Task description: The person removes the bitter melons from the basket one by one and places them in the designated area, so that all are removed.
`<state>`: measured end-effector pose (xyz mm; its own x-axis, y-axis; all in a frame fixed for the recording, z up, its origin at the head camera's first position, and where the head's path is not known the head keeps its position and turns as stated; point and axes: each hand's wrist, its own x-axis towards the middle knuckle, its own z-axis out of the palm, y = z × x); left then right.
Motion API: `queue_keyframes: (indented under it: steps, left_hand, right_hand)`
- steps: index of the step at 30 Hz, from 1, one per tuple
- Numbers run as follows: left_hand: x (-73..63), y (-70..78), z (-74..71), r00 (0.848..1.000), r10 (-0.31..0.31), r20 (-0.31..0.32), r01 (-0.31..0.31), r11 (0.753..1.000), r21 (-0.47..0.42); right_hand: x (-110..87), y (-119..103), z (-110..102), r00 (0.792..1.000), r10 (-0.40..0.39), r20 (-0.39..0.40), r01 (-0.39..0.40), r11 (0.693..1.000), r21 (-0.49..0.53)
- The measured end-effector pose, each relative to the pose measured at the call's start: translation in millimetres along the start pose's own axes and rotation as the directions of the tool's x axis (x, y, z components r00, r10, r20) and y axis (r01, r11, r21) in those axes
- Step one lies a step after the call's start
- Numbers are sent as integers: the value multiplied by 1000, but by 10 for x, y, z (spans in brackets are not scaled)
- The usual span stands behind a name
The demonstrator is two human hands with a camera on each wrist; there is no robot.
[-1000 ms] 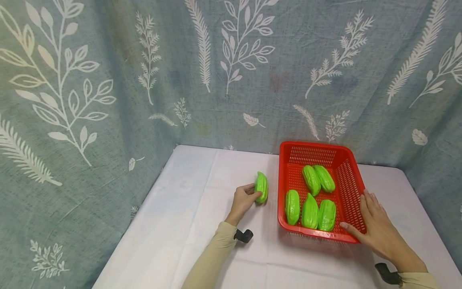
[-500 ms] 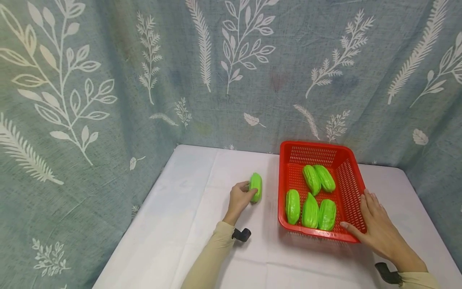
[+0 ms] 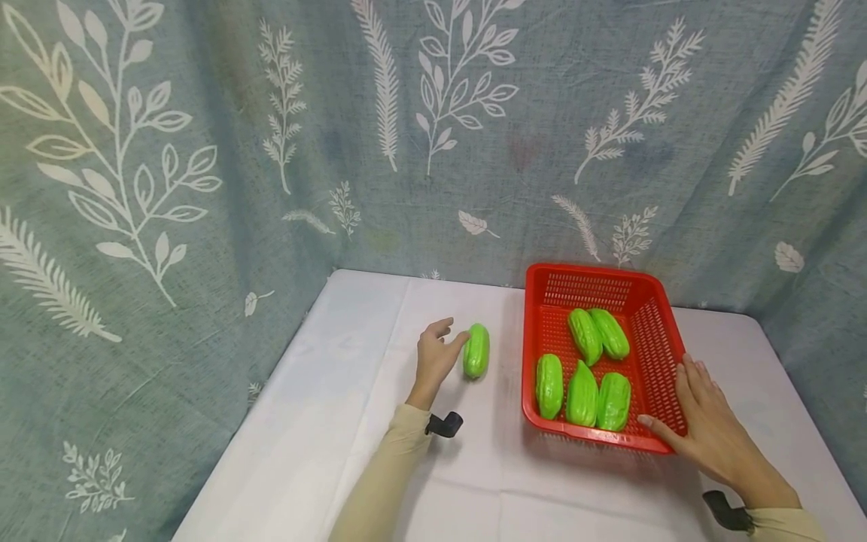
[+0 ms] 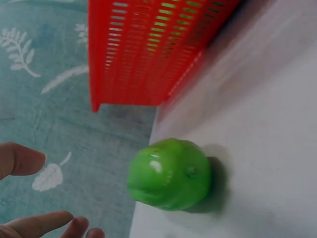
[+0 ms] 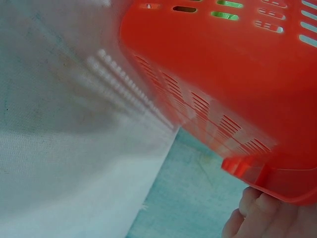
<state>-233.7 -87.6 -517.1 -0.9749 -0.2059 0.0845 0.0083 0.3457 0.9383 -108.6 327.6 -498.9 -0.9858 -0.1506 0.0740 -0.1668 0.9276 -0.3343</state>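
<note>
A light-green ridged gourd (image 3: pixel 477 351) lies on the white table, left of the red basket. My left hand (image 3: pixel 436 357) is just left of it, fingers spread and thumb tip right at its side. The left wrist view shows this gourd (image 4: pixel 169 174) end-on, with the thumb and fingers (image 4: pixel 39 223) apart from it. My right hand (image 3: pixel 718 433) rests with straight fingers along the right rim of the basket (image 3: pixel 589 270), its thumb over the front corner. In the right wrist view the fingers (image 5: pixel 265 213) touch the basket's rim from outside.
Several more green gourds (image 3: pixel 582 395) lie inside the basket, two at the back and the others along the front. Behind the table (image 3: pixel 379 421) hangs a blue-grey curtain (image 3: pixel 379 218) with white leaf prints.
The left hand shifted the gourd a little left, away from the basket, then let it go and drew back leftward with its fingers opened. The right hand and basket stayed put.
</note>
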Motion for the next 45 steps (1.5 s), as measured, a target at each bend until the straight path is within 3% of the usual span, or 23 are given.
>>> queue_keyframes:
  steps: [5, 17, 28, 38, 45]
  left_hand:
    - [26, 156, -39, 1000, 30, 7, -29, 999, -35]
    - [20, 626, -21, 996, 68, 66, -49, 964, -262]
    - [-13, 958, 224, 972, 186, 144, -125, 928, -352]
    - [-70, 1180, 545, 956, 218, 196, -140, 928, -346]
    - [-62, 1247, 769, 951, 193, 241, -108, 939, -326]
  right_hand:
    - [-4, -1, 5, 1000, -7, -8, 7, 1000, -1]
    - [21, 4, -10, 1000, 9, 14, -9, 1000, -7]
    - [-24, -4, -3, 1000, -27, -2, 27, 1000, -10]
    - [-13, 6, 13, 1000, -31, -5, 31, 999, -10]
    - [-22, 10, 6, 1000, -29, -11, 29, 1000, -5]
